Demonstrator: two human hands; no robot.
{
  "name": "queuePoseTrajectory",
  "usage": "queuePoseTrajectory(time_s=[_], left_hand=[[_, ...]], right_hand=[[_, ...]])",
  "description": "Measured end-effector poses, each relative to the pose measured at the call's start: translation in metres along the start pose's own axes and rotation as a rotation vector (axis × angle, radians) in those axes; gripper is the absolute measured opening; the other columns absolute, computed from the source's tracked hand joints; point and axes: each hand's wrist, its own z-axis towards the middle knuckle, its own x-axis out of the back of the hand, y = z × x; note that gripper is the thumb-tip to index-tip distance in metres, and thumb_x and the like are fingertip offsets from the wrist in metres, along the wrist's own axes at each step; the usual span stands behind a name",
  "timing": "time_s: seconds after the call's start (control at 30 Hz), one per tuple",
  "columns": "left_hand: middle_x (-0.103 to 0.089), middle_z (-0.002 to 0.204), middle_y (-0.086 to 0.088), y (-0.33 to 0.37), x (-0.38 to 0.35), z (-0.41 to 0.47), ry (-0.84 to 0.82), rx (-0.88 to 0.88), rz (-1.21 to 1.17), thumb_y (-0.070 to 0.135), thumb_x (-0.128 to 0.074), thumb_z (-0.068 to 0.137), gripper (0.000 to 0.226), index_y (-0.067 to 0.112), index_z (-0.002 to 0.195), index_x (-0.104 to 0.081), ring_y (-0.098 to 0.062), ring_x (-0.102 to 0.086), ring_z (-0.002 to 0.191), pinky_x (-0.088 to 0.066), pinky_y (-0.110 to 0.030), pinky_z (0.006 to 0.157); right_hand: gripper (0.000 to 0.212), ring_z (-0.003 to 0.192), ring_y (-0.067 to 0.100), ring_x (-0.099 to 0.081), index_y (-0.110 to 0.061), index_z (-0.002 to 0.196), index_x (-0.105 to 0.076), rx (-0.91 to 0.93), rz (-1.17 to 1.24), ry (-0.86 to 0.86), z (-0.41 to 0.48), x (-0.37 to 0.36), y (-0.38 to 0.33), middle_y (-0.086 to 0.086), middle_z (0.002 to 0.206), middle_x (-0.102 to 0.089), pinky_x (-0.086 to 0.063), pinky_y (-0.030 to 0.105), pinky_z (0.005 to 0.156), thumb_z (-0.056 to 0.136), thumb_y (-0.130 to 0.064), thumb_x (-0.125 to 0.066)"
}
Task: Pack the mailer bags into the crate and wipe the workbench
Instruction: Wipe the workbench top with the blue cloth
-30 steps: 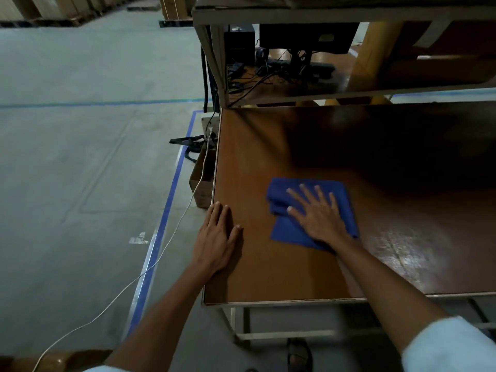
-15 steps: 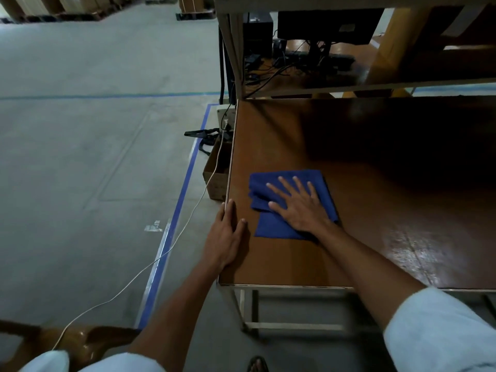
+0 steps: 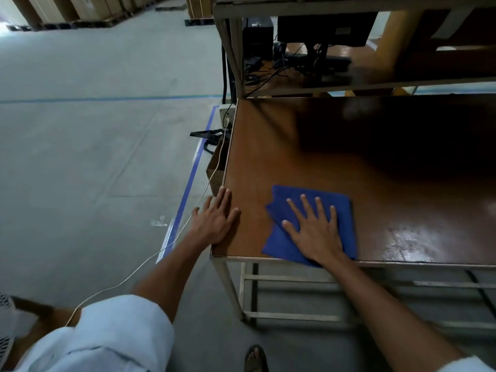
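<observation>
A folded blue cloth (image 3: 341, 210) lies on the brown workbench top (image 3: 308, 146) near its front left corner. My right hand (image 3: 314, 232) presses flat on the cloth, fingers spread, and the cloth's near edge reaches the bench's front rim. My left hand (image 3: 214, 218) rests flat on the left edge of the bench, fingers apart, holding nothing. No mailer bags or crate are in view.
A shelf (image 3: 349, 84) above the back of the bench carries a monitor, cables and black boxes. A cardboard box (image 3: 214, 170) stands on the floor beside the bench's left side. A white cable (image 3: 150, 261) runs across the grey floor. My sandalled foot (image 3: 255, 358) shows below.
My right hand has slid the blue cloth toward me, from mid-bench to the front edge. My left hand stays on the left edge of the bench.
</observation>
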Motion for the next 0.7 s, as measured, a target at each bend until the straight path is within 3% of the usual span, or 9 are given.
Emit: queuePoseTrajectory(time_s=[0.1,0.27,0.43,0.5,0.6,0.63,0.7], left_hand=[[0.014,0.167,0.012,-0.012,0.006,-0.006,-0.086,-0.019,0.059,0.083,-0.007,0.087,0.085,0.040,0.156,0.018,-0.032,-0.011,0.154,-0.020,-0.067,0.115],[0.011,0.167,0.016,-0.013,0.016,-0.017,-0.125,-0.024,0.067,0.080,-0.013,0.092,0.079,0.043,0.156,0.014,-0.031,-0.016,0.152,-0.024,-0.067,0.114],[0.023,0.165,0.012,-0.026,0.024,-0.014,-0.165,-0.146,0.195,0.048,-0.037,0.102,0.063,0.039,0.157,-0.009,-0.031,-0.009,0.154,-0.032,-0.067,0.110],[0.018,0.166,0.013,-0.024,0.028,-0.010,-0.158,-0.127,0.211,0.056,-0.025,0.103,0.062,0.037,0.159,-0.007,-0.032,-0.012,0.153,-0.031,-0.067,0.110],[0.021,0.166,0.008,-0.025,0.025,0.008,-0.170,-0.240,0.309,0.080,0.005,0.082,0.087,0.040,0.157,-0.009,-0.033,-0.001,0.155,-0.028,-0.070,0.110],[0.021,0.166,0.006,-0.024,0.024,0.014,-0.175,-0.260,0.325,0.079,0.002,0.085,0.082,0.041,0.157,-0.009,-0.033,0.002,0.155,-0.026,-0.070,0.112],[0.019,0.167,0.006,-0.019,0.022,0.028,-0.160,-0.253,0.312,0.068,-0.013,0.098,0.066,0.042,0.158,-0.009,-0.033,0.003,0.154,-0.021,-0.067,0.116]], right_hand=[[0.062,0.152,0.023,0.013,-0.054,0.151,0.008,0.302,-0.004,-0.040,-0.038,-0.002,-0.015,-0.013,0.165,0.008,0.008,0.056,0.120,0.095,-0.074,-0.010],[0.065,0.152,0.028,0.012,-0.051,0.152,0.004,0.081,0.032,-0.045,-0.033,0.000,-0.035,-0.009,0.165,0.007,0.011,0.058,0.118,0.093,-0.074,-0.008],[0.058,0.152,0.024,0.013,-0.054,0.151,0.000,0.484,0.013,-0.101,-0.057,-0.010,-0.093,-0.011,0.166,0.004,0.009,0.056,0.119,0.097,-0.070,-0.013],[0.057,0.152,0.023,0.010,-0.056,0.151,0.000,0.436,0.014,-0.084,-0.047,-0.007,-0.076,-0.013,0.165,0.003,0.007,0.055,0.120,0.097,-0.071,-0.012],[0.061,0.152,0.025,0.008,-0.052,0.152,0.000,0.076,0.013,-0.041,-0.030,-0.003,-0.040,-0.011,0.166,0.003,0.007,0.057,0.120,0.095,-0.072,-0.005],[0.062,0.152,0.027,0.008,-0.050,0.153,0.001,-0.001,-0.015,-0.023,-0.029,-0.001,-0.036,-0.009,0.166,0.005,0.006,0.059,0.119,0.094,-0.071,-0.004],[0.059,0.152,0.029,0.010,-0.052,0.152,0.003,0.103,-0.001,-0.044,-0.036,-0.001,-0.051,-0.009,0.165,0.008,0.005,0.061,0.119,0.096,-0.068,-0.006]])
